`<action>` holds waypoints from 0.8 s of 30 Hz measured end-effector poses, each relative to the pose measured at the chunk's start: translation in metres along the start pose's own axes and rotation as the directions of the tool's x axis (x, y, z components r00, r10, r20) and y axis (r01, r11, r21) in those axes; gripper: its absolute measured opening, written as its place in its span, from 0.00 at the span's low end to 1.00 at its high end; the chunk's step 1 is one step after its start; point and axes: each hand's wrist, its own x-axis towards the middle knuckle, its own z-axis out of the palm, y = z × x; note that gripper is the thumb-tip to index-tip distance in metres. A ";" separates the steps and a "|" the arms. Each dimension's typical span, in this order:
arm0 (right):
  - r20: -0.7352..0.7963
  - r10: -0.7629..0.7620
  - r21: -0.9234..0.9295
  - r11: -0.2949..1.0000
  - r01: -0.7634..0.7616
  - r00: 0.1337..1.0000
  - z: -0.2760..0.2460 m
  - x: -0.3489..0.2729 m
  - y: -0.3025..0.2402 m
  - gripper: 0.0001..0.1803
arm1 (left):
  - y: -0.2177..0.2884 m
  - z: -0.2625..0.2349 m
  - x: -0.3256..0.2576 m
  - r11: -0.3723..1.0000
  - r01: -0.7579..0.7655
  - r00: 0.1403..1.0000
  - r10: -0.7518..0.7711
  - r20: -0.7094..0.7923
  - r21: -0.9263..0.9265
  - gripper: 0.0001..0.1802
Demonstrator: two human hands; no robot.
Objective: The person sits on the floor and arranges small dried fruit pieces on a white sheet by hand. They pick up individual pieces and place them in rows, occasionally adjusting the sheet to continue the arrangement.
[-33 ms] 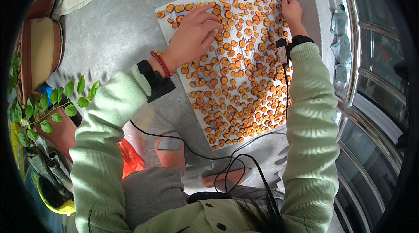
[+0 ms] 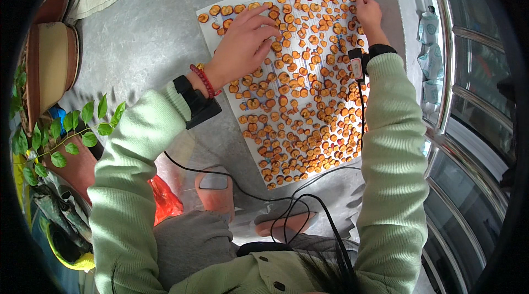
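Note:
Many round orange slices with dark rims (image 2: 284,89) lie spread over a large white printed paper sheet (image 2: 225,52) on the grey floor. Over the sheet's far left part, my left hand (image 2: 245,45) is palm down with its fingers apart, just above or touching slices; its fingertips partly cover them. My right hand (image 2: 370,14) is at the far right corner, thumb and forefinger drawn together beside a slice at the paper's edge. Whether anything is pinched between them is hidden. Slices lie thickest at the sheet's near end, in bright sunlight.
Black cables (image 2: 259,199) loop between my arms, below the sheet. A metal railing (image 2: 441,63) runs along the right, with a pale blue wrapped bundle (image 2: 430,54) beside it. Pots and a leafy plant (image 2: 71,137) stand left. A red plastic bag (image 2: 165,200) lies near my leg.

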 end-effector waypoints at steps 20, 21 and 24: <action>0.340 -0.069 0.606 0.779 -0.162 0.938 -0.084 -0.122 0.006 0.15 | 0.009 0.014 0.007 0.994 -0.108 0.994 0.109 -0.005 0.030 0.10; 0.374 -0.048 0.575 0.796 -0.191 0.926 -0.099 -0.142 0.009 0.15 | 0.012 0.019 0.010 0.991 -0.129 0.991 0.130 -0.013 0.046 0.10; 0.468 0.047 0.513 0.799 -0.314 0.883 -0.143 -0.204 0.026 0.14 | 0.022 0.036 0.023 0.987 -0.157 0.986 0.156 0.054 0.016 0.09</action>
